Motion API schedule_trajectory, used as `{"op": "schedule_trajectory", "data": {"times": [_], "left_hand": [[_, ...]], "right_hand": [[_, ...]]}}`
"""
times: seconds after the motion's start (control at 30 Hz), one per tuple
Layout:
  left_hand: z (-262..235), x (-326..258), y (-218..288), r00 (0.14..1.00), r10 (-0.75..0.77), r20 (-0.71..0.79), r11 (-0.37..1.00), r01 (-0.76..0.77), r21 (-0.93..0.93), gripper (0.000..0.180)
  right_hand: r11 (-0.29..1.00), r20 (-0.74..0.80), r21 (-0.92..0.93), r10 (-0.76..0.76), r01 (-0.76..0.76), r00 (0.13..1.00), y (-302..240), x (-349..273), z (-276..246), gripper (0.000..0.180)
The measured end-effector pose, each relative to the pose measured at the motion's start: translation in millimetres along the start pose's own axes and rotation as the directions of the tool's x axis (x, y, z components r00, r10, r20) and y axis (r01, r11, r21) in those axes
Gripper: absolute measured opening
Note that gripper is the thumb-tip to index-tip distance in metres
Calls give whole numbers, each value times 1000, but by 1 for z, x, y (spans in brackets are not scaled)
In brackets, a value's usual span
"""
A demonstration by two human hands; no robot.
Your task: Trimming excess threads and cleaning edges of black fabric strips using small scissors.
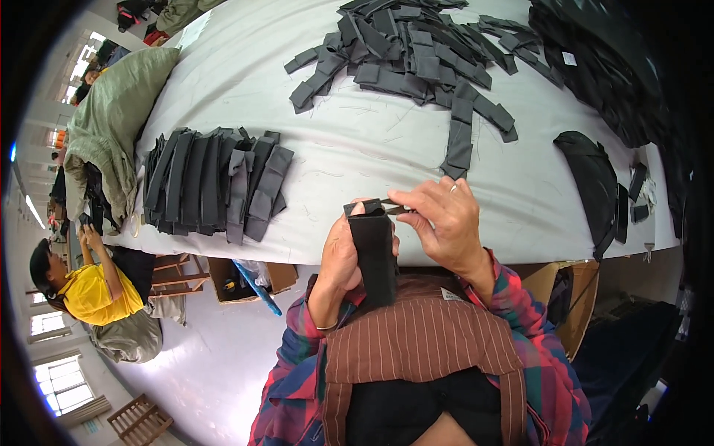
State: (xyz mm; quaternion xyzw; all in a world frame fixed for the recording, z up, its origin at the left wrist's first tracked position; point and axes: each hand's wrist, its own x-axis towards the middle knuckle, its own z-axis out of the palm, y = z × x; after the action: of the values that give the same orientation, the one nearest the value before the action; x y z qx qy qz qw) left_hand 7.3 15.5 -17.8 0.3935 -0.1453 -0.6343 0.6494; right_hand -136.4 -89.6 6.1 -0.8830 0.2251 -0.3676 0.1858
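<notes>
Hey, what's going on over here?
A person's left hand holds a folded dark fabric piece upright at the table's near edge. The right hand holds a small dark tool at the piece's upper end. Similar pieces lie in a neat row on the left and a loose heap farther back.

The head view, the left of two side-by-side fisheyes, looks down from the wearer's head; the left hand (342, 256) and right hand (445, 219) sit near it, mid-frame. It faces across the white-covered worktable (335, 160); straight edges bow rimward.
</notes>
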Motion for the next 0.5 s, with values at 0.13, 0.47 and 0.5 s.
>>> {"op": "schedule_trajectory", "data": {"times": [0.13, 0.47, 0.5], "left_hand": [[-1, -2, -1, 1000, 24, 8, 1000, -24, -10, 34], [5, -1, -5, 988, 32, 148, 991, -12, -133, 27], [7, -2, -5, 988, 29, 149, 991, -9, -130, 27]], "right_hand": [[999, -31, -30, -19, 18, 999, -3, -4, 8, 27], [996, -149, -84, -11, -1, 989, -2, -9, 11, 33], [996, -163, -91, -28, 14, 986, -1, -10, 11, 34]]}}
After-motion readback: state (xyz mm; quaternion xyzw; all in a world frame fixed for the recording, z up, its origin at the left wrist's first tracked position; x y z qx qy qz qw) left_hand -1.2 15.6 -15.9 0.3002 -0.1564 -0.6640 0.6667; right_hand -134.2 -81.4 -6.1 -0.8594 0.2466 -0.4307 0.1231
